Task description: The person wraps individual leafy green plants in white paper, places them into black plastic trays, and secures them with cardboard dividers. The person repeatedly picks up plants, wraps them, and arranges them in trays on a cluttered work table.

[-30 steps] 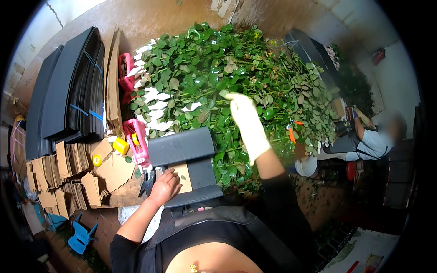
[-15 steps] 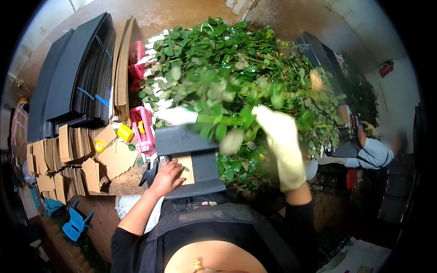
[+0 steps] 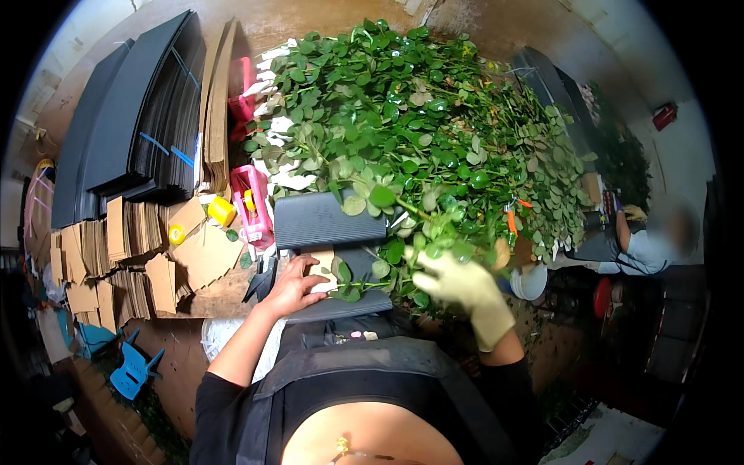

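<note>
My bare left hand [image 3: 291, 287] lies with its fingers spread over a tan card and the pale end of a leafy stem [image 3: 360, 286], on a black corrugated sheet [image 3: 341, 308]. That pale end is partly under my fingers, so its kind is hard to tell. To the right, my right hand [image 3: 461, 291], in a pale yellow glove, is curled round leafy stems at the near edge of the pile. Its fingertips are partly among leaves. A ribbed black flap [image 3: 329, 220] stands just beyond my left hand. The large pile of leafy stems [image 3: 403, 116] has white-covered ends on its left.
Left stand stacked black corrugated sheets [image 3: 139, 116], small cardboard pieces [image 3: 132, 232], a pink tape dispenser [image 3: 252, 205] and yellow tape rolls [image 3: 222, 210]. Orange-handled cutters [image 3: 511, 221] lie at the pile's right. A white bucket [image 3: 529, 281] and another person [image 3: 643, 252] are at right.
My right hand has come down and nearer from over the pile, bringing leafy stems. A stem's pale end now lies by my left fingers on the card. The orange-handled cutters now show.
</note>
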Demonstrator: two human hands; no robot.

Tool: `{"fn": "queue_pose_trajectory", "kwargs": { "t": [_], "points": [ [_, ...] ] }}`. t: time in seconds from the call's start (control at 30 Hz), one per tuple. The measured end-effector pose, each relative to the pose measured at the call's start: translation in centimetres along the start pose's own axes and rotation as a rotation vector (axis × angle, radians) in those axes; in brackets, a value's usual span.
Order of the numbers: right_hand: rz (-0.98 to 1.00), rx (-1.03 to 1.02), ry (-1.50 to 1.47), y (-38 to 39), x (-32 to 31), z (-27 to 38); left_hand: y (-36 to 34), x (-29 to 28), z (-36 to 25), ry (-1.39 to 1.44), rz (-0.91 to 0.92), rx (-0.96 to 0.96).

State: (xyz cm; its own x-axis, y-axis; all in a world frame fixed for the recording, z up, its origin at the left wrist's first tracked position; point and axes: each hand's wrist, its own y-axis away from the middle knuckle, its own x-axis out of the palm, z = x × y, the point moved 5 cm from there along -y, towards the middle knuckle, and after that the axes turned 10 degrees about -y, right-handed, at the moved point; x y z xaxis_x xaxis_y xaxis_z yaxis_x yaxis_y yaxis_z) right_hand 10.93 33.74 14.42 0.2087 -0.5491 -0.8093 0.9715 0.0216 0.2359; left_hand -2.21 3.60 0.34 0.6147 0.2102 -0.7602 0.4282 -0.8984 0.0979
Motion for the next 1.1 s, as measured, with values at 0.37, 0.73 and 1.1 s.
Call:
{"fn": "queue_pose_trajectory", "kwargs": {
  "t": [0.37,0.73,1.1],
  "points": [
    [-0.410,0.224,-0.087,-13.4,-7.7,-0.6,0.0,0.3,0.1,-0.063,0.042,0.099],
    [-0.207,-0.070,0.742,-26.1,-5.7,-4.1,-0.5,-0.4,-0.5,-0.061,-0.053,0.161],
    [0.148,-0.293,0.250,-6.4,-1.5,5.0,0.5,0.5,1.3,0.436,-0.093,-0.160]
  ]
}}
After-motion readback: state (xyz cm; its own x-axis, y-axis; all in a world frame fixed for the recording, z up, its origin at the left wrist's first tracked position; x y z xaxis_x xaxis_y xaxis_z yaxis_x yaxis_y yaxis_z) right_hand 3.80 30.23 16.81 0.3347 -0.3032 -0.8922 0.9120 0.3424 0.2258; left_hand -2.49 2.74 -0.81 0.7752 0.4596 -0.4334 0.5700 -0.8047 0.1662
